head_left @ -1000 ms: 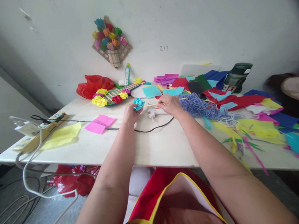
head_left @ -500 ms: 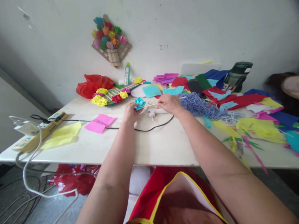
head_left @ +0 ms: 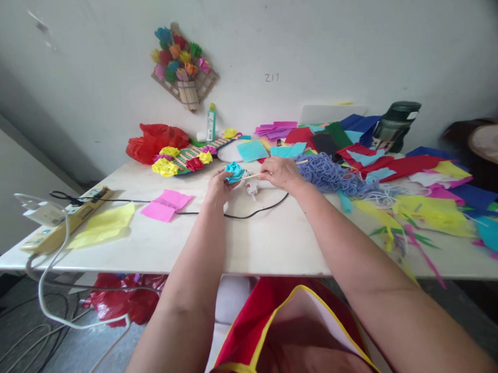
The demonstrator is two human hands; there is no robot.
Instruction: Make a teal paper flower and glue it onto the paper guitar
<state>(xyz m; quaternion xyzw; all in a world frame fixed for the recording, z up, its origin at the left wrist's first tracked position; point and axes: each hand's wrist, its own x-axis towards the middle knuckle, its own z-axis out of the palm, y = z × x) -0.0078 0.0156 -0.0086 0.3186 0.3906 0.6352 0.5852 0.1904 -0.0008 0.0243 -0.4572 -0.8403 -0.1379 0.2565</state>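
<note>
Pinched in the fingers of my left hand (head_left: 219, 187) is a turquoise crepe-paper flower (head_left: 234, 172). My right hand (head_left: 280, 172) is closed on a thin wooden stick (head_left: 252, 176), whose left tip reaches the flower; its other end sticks out past my knuckles. Just below the stick lies a white glue gun (head_left: 252, 187), partly hidden by my right hand, with a black cord (head_left: 254, 214) near it. Behind my left hand, a green board (head_left: 184, 159) carries yellow, red and magenta paper flowers.
A pink paper sheet (head_left: 166, 205), a yellow sheet (head_left: 103, 225) and a power strip (head_left: 62, 221) lie at left. To the right are purple-blue yarn (head_left: 327, 174), many coloured papers and a dark bottle (head_left: 396, 127). A flower decoration (head_left: 186, 67) hangs on the wall.
The flower has turned slightly in my left fingers. My right hand has shifted a little left along with the stick, and more of the glue gun's nozzle end shows.
</note>
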